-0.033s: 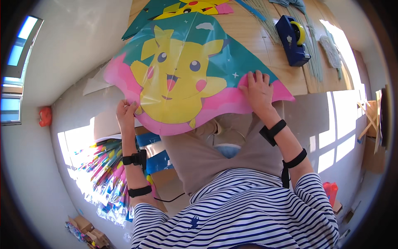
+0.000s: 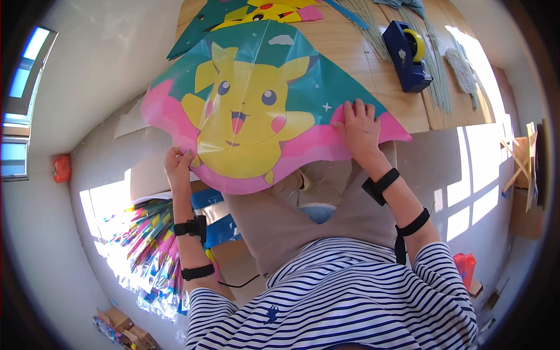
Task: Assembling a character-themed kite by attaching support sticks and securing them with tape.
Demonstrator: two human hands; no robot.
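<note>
A kite sheet (image 2: 242,154), green above and wavy pink below with a big yellow cartoon figure, spreads over the near side of the wooden table and hangs past its edge above my lap. At its lower left edge, my left hand (image 2: 178,163) pinches the pink rim between thumb and fingers. My right hand (image 2: 361,131) lies on the pink part near the right corner, fingers stretched out flat on the surface. A crease runs down the sheet's middle. Further back on the table, another printed kite sheet (image 2: 274,13) is partly covered by this one.
A blue tape dispenser (image 2: 405,58) with yellow tape stands on the table (image 2: 350,64) at right. Thin sticks (image 2: 440,90) and a clear plastic box (image 2: 461,70) lie beside it. Many folded, colourful kites (image 2: 149,251) are piled low at my left. A red bag (image 2: 465,268) sits at lower right.
My left hand and the near left edge of the kite sheet sit slightly lower. My right hand stays in the same place on the sheet.
</note>
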